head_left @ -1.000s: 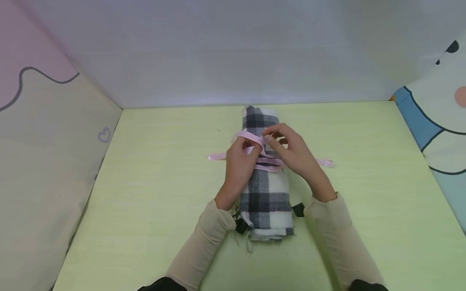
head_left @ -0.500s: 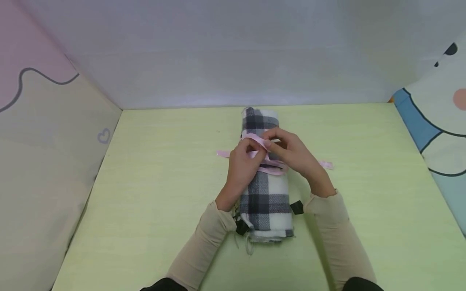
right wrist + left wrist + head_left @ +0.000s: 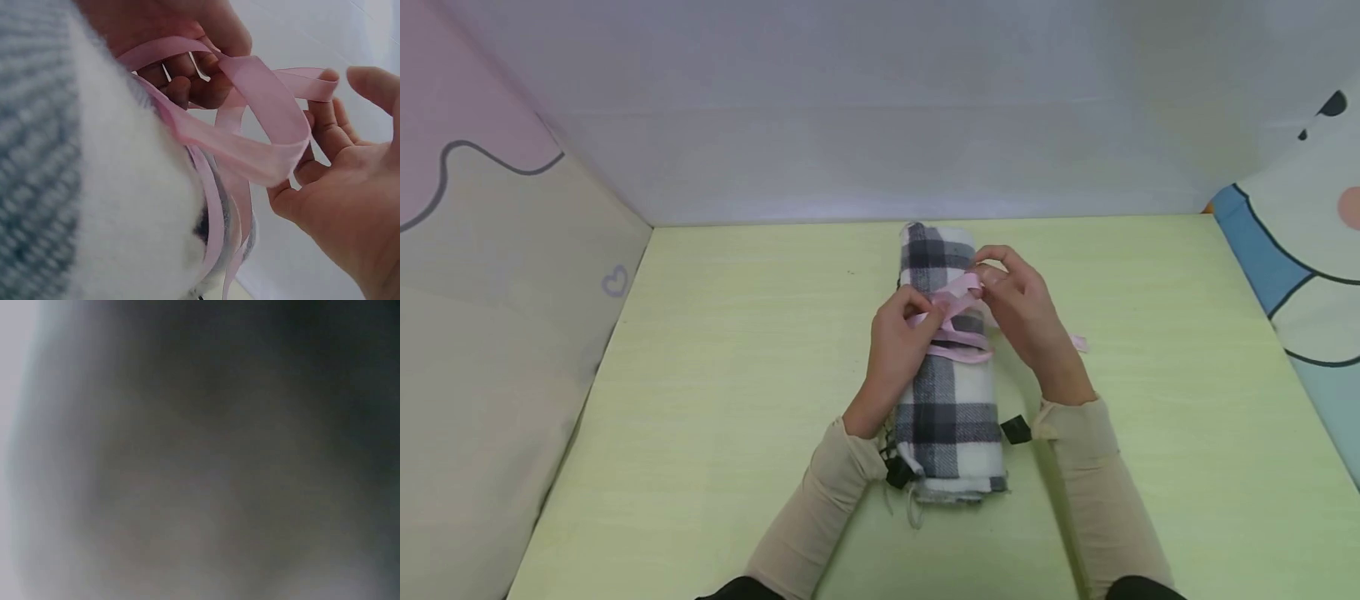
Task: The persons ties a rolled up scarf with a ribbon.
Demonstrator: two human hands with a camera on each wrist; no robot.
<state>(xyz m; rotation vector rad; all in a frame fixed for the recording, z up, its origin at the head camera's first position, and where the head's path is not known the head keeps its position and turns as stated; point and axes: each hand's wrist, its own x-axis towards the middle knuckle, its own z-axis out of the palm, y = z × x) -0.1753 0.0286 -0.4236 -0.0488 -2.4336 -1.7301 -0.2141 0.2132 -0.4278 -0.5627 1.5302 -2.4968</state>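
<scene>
A rolled black-and-white checked blanket (image 3: pixel 957 408) lies lengthwise on the table, with a pink ribbon (image 3: pixel 961 353) wound across it. In the head view my left hand (image 3: pixel 898 337) pinches the ribbon over the roll's left side. My right hand (image 3: pixel 1024 308) is at the roll's right edge, its curled fingers holding a ribbon loop. The right wrist view shows that ribbon (image 3: pixel 265 103) stretched in loops between the left hand (image 3: pixel 200 56) and the right hand (image 3: pixel 350 169). One fold bends over a right fingertip, while another digit stands apart from it. The left wrist view is too blurred to read.
The pale green table (image 3: pixel 730 375) meets a white back wall (image 3: pixel 850 158). Printed panels stand at both sides. Small black pieces (image 3: pixel 1017 429) show near the wrists. A loose ribbon end (image 3: pixel 1078 343) lies right of the right wrist, and threads hang at the roll's near end.
My right hand has moved right and slightly away from the left hand, drawing a ribbon loop with it. The ribbon end left of the roll no longer shows. The left hand stays nearly in place.
</scene>
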